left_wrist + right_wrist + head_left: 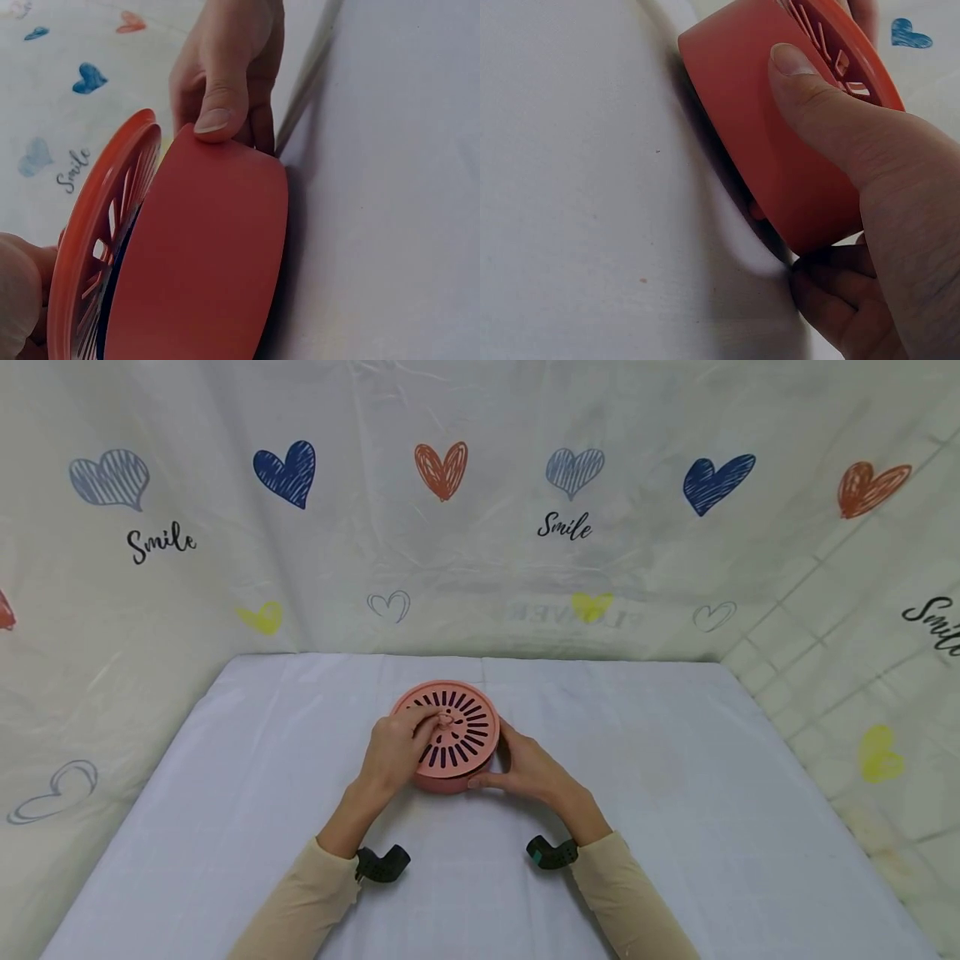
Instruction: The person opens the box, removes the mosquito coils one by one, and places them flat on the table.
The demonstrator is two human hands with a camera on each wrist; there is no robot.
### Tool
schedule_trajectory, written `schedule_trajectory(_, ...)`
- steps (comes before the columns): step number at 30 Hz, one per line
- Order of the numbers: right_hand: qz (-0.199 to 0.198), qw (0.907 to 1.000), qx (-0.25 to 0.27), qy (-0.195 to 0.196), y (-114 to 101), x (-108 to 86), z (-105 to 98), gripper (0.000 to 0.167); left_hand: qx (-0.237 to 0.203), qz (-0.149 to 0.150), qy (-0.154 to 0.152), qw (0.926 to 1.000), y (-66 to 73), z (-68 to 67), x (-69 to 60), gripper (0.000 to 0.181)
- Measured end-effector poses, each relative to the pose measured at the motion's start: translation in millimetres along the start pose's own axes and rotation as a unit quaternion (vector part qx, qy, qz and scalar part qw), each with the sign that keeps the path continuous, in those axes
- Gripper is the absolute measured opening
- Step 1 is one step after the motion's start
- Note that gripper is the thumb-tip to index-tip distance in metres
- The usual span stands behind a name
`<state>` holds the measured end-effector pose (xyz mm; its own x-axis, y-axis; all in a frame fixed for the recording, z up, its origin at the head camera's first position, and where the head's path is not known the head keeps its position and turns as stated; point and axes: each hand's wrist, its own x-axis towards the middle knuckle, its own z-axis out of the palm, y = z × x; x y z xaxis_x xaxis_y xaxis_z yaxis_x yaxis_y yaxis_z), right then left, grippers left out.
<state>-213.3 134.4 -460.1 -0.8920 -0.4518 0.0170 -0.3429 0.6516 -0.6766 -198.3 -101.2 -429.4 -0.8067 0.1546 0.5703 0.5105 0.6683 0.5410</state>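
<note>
Slotted pink lid [447, 743] pinched at knob [446, 719] by left hand [393, 747], held tilted over round pink box [442, 785] on worktop [660, 843], gap visible. Box side gripped by right hand [531, 768], thumb and fingers curved round. "Smile" [565, 527] printed repeatedly in black script on heart-patterned backdrop [480, 547]; faint reversed lettering [618, 614] hardly legible.

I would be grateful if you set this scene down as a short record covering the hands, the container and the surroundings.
Left: left hand pinches the knob of the lid
Right: right hand grips the side of the base, thumb against its wall
Lid: round, pink, slotted; a gap to the base shows on the near side
Contents: cannot be made out
Surface: white cloth
Backdrop: pale sheet printed with hearts and "Smile"
</note>
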Motion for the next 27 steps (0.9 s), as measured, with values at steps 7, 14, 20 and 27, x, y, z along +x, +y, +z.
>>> schedule_trajectory(7, 0.017, 0.9998, -0.005, -0.006, -0.7, -0.7, -0.4, 0.123, 0.005, -0.001, 0.019, 0.9998, -0.8, -5.1, 2.3, 0.020)
schedule_trajectory(14, 0.022, 0.9996, -0.014, -0.006, 0.5, -0.4, 0.2, 0.123, 0.008, -0.002, 0.039, 0.9992, -5.7, -11.4, 4.5, 0.019)
schedule_trajectory(20, 0.015, 0.9998, -0.007, -0.005, 1.0, 0.2, 0.1, 0.123, 0.007, -0.001, 0.056, 0.9984, -10.1, -19.0, 7.2, 0.018)
schedule_trajectory(27, 0.007, 0.9999, -0.008, -0.002, 0.9, 0.2, -0.5, 0.122, 0.007, -0.013, 0.073, 0.9972, -18.1, -26.7, 9.6, 0.016)
